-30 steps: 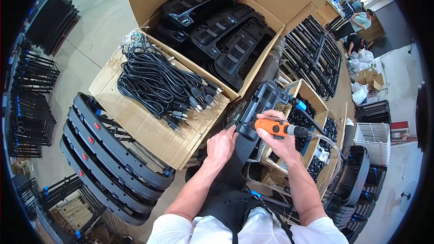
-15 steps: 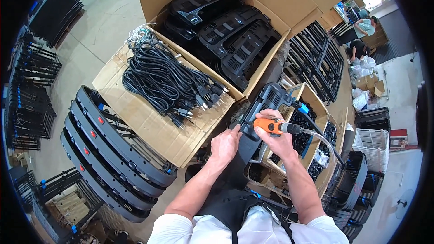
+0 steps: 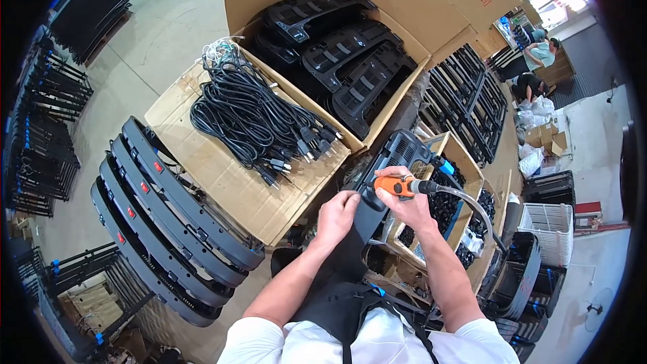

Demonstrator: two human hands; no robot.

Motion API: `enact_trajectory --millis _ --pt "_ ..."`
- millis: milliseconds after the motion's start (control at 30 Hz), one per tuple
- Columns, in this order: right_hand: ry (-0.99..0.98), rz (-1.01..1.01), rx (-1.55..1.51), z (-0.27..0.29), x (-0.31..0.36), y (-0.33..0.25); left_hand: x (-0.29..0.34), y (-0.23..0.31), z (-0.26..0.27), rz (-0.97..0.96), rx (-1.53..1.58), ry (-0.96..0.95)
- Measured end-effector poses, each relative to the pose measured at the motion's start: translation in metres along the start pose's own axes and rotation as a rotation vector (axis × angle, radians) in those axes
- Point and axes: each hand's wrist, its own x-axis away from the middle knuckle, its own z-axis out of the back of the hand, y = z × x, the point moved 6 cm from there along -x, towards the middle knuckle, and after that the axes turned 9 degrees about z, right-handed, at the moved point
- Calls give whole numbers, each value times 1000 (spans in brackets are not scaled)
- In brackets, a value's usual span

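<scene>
Gray curved panels with red switches [image 3: 185, 209] lean in a row beside a cardboard box [image 3: 253, 205], which carries a heap of black power cords [image 3: 232, 111]. Behind it, an open carton [image 3: 408, 23] holds black plastic covers [image 3: 337, 50]. The left hand [image 3: 337, 217], fingers curled, touches the near left edge of a black vented housing [image 3: 402, 150]; whether it pinches that edge I cannot tell. The right hand [image 3: 409, 209] wraps around an orange power tool [image 3: 394, 186] over the housing; its hose [image 3: 482, 210] curves rightward past a wooden bin [image 3: 466, 162] of small black parts [image 3: 441, 212].
</scene>
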Motion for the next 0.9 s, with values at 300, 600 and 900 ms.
enact_trajectory --millis 300,600,900 --pt "60 15 -89 0 1 -5 83 -39 -41 747 1004 -570" --pt "287 4 -287 33 69 -34 100 -49 -65 676 945 -725" --pt "448 50 -400 67 179 -48 136 -21 -93 703 843 -798"
